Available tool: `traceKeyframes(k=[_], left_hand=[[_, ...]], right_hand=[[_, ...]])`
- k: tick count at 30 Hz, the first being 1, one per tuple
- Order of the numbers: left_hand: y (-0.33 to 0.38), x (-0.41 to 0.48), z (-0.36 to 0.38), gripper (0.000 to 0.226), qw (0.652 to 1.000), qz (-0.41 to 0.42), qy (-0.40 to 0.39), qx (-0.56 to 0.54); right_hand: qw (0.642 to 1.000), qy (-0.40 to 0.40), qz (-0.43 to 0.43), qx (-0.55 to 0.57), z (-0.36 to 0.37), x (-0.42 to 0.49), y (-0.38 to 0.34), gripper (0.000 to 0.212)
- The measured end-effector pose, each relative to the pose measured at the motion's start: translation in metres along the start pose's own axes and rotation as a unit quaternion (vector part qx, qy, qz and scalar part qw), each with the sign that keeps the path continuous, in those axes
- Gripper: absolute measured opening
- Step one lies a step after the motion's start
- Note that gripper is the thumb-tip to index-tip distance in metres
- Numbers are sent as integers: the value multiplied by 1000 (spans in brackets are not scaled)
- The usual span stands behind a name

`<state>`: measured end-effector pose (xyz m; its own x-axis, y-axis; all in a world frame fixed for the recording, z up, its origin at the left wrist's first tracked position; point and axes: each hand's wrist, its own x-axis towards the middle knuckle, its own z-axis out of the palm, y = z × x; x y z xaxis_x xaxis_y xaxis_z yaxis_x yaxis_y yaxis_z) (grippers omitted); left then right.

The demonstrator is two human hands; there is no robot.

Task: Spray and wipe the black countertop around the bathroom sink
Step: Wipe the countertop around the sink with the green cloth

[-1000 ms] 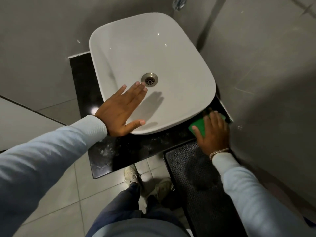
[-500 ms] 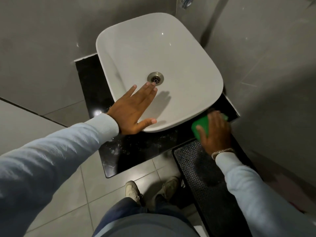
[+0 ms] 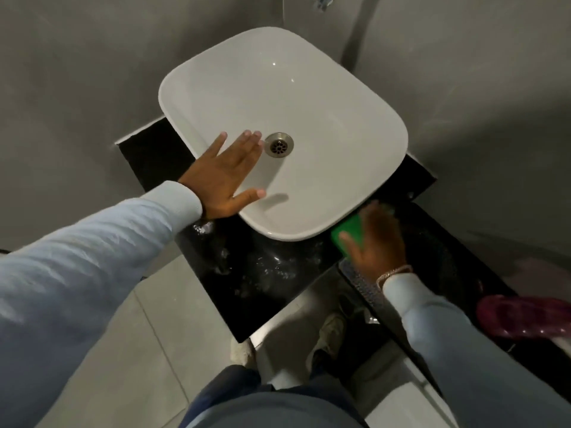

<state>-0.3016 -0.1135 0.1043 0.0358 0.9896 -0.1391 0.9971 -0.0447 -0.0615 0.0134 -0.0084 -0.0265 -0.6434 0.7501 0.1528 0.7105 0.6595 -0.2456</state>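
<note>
The right hand point(image 3: 375, 239) is motion-blurred and hides most of the green sponge point(image 3: 347, 233). The sink point(image 3: 324, 97) hides the desk point(image 3: 262, 267) beneath it. Above the sink, the tap point(image 3: 323, 0) is cut off.

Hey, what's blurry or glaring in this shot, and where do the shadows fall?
Head view: the right hand and the green sponge are motion-blurred; the left hand is sharper and throws a shadow into the white sink; small glints on the basin and the wet black countertop; wide-angle bending at the edges.
</note>
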Motion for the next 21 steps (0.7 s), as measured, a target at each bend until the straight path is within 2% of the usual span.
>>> traceKeyframes(k=[3,5,8,11,14,15,19,21], left_hand=[[-8,3,5,91,999,35,8,-3],[-17,7,6,91,998,59,8,-4],[-27,12,10,91,996,94,11,-5],[-27,13,10,93,994,107,12,-25],[-28,12,10,93,993,110,13,-35],[-29,12,10,92,993,110,14,-36],[-28,13,11,92,993,112,8,-41],[-29,14,12,91,993,116,4,-36]], right_hand=[[977,38,202,47,3,10,-41,75],[959,57,269,64,9,2,-76,75],[959,81,261,78,20,-34,-137,71],[976,44,192,93,30,-82,-193,72],[989,-1,114,88,30,-96,-190,75],[990,0,113,87,30,-89,-178,75],[971,52,223,66,20,-41,-133,72],[961,52,262,64,19,-27,-130,73]])
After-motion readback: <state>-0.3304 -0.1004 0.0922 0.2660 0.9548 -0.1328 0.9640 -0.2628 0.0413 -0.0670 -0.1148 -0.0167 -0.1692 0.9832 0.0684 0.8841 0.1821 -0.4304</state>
